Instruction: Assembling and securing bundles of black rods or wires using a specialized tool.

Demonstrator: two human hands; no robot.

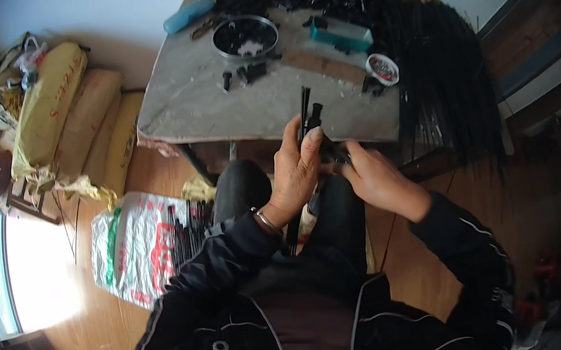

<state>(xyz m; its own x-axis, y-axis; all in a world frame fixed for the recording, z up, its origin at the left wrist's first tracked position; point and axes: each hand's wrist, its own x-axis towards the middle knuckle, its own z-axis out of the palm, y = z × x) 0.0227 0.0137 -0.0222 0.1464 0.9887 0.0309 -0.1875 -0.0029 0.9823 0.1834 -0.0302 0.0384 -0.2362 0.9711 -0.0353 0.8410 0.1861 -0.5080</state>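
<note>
Black rods [315,114] are held tilted before the counter [199,111] | left hand [291,173]: fingers closed around rods | right hand [379,177]: fingers curled nearby, whether anything is gripped cannot be told

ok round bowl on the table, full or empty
Not empty: the round bowl holds small black pieces and something whitish; how full, cannot tell.

small workshop in homelike room: table [184,109] heaped with black parts [348,0], stacked yellow sacks [57,105], wood-look floor [415,267].
</note>
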